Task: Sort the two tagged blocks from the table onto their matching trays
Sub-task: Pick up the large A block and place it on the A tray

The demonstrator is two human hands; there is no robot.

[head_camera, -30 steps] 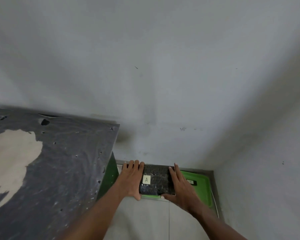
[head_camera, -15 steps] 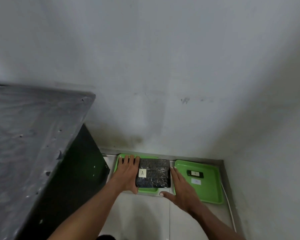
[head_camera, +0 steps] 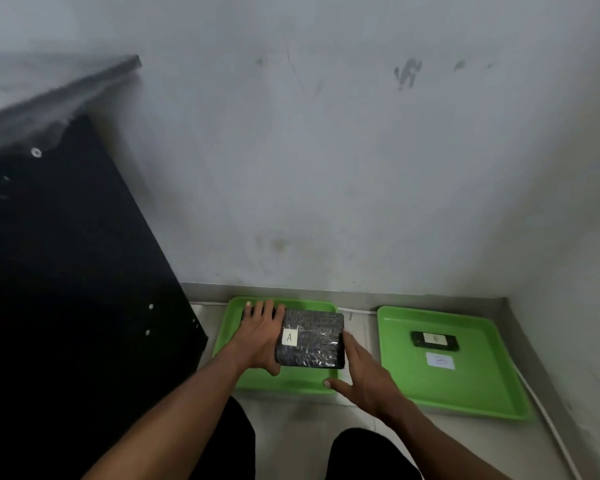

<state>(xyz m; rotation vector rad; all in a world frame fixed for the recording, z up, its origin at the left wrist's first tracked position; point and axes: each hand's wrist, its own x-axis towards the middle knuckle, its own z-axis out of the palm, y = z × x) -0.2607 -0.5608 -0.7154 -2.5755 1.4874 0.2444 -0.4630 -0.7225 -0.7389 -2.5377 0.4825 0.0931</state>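
Green plastic is seen in two trays laid side by side on the tiled floor, against the foot of a grey wall (head_camera: 326, 168). On the left tray (head_camera: 288, 384) a black, film-wrapped block (head_camera: 312, 339) is set, tagged with a small pale label (head_camera: 289, 337) marked "A"; it lies toward the tray's right edge and its right end reaches over that rim. The block is flanked by both hands. The left hand (head_camera: 258, 336) is laid flat along the block's left side, fingers (head_camera: 257, 308) stretched toward the tray's far edge and thumb curled at the block's near left corner, touching it. The right hand (head_camera: 364, 370) is held at the block's right end with fingers extended and loosely spread, thumb pointed across the tray's near right corner; whether it actually presses the block cannot be told. Nothing is clasped in either hand. On the right tray (head_camera: 465, 393) a smaller black block (head_camera: 434, 340) with a pale tag is placed near the middle, a white paper label (head_camera: 440, 361) just in front of it. A dark table (head_camera: 66, 254) is seen at the left, with dark-clothed knees at the bottom edge.
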